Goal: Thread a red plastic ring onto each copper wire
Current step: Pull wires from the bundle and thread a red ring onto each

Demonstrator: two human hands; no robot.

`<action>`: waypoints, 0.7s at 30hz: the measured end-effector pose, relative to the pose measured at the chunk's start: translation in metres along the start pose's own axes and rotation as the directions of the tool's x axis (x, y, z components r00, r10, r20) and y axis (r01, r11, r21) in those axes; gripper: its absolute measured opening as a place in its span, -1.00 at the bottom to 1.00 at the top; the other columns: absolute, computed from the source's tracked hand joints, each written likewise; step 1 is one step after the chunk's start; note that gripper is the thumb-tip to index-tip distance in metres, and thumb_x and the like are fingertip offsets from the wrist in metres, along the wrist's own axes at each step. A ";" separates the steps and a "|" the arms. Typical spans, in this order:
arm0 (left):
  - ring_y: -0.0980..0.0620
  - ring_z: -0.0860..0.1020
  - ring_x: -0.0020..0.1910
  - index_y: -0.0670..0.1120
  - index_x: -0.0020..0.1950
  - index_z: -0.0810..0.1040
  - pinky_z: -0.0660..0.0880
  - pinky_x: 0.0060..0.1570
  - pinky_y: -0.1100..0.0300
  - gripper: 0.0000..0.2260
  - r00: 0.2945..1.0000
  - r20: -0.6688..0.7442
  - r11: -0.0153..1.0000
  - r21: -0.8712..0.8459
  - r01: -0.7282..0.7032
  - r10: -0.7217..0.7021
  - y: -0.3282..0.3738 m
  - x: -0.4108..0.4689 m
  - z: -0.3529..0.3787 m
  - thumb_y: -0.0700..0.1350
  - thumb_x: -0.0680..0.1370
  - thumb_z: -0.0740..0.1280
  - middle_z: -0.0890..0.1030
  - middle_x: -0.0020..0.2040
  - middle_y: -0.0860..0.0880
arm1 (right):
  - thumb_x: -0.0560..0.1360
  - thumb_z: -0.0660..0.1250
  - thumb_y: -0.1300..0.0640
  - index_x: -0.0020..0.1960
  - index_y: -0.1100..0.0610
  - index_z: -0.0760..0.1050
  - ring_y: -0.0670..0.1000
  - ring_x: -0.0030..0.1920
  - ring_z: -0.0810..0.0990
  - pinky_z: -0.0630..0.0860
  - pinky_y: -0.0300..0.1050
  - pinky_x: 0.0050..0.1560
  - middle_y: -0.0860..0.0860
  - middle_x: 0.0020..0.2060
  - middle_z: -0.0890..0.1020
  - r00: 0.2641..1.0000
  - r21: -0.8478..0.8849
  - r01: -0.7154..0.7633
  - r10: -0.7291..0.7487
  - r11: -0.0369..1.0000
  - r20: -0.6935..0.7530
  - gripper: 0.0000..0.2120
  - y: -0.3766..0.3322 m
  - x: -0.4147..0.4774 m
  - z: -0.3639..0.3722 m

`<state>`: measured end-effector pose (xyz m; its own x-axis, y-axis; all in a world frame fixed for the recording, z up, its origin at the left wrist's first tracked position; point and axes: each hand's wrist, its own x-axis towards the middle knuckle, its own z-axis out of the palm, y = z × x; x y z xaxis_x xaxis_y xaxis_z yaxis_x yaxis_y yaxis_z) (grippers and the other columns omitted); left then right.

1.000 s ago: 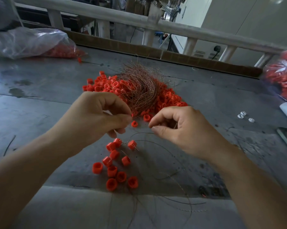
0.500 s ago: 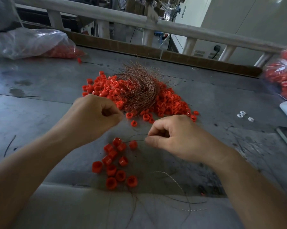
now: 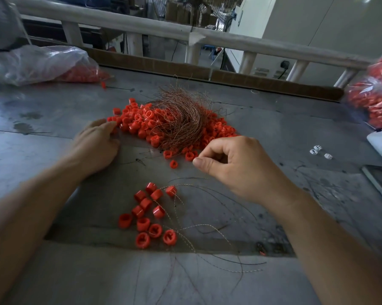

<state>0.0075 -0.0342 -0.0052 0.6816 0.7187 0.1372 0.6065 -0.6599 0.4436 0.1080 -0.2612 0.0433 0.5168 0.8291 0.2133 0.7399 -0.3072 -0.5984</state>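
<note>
Left hand [image 3: 97, 140] has changed most: half a second ago it was a fist near centre, above the near cluster of threaded rings [image 3: 147, 214]. Now it's out at the left edge of the loose red ring pile [image 3: 139, 123], lying low over the table [image 3: 53, 111], fingers [image 3: 109, 126] uncurled and fairly straight, tips touching the outermost rings, nothing gripped that I can see. Right hand [image 3: 236, 166] has gone from beside the cluster to the near edge of the pile, hovering just off a few stray rings [image 3: 173, 164]. Its fingers are curled in with the thumb [image 3: 200, 162] against the forefinger, and I can't make out any wire in that pinch. The copper wire bundle [image 3: 181, 126] sits on top of the pile, same spot as before. The last threaded ring [image 3: 171, 190] lies on the table at the cluster's top right, its wire [image 3: 207, 226] trailing right and toward me with the others. Background hasn't changed: a plastic bag of rings [image 3: 42, 62] far left, another bag [image 3: 377, 100] far right, and small white bits [image 3: 317, 150] right of the hands.
</note>
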 end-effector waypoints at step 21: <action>0.29 0.53 -0.15 0.27 -0.24 0.50 0.40 -0.19 0.37 -0.84 0.864 -0.029 0.782 -0.410 -0.470 0.503 0.040 -0.039 0.000 0.00 0.33 0.40 0.54 -0.16 0.22 | 0.48 0.32 0.12 0.14 0.15 0.56 -0.06 0.26 0.37 0.02 -0.63 0.04 -0.02 0.30 0.41 0.995 -0.307 0.002 -0.031 0.952 -0.090 -0.75 0.028 0.021 0.016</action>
<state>0.0051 -0.0881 0.0075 0.8822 0.2947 0.3674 -0.0140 -0.7634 0.6458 0.1328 -0.2453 0.0187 0.5302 0.7927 0.3008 0.8375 -0.4343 -0.3316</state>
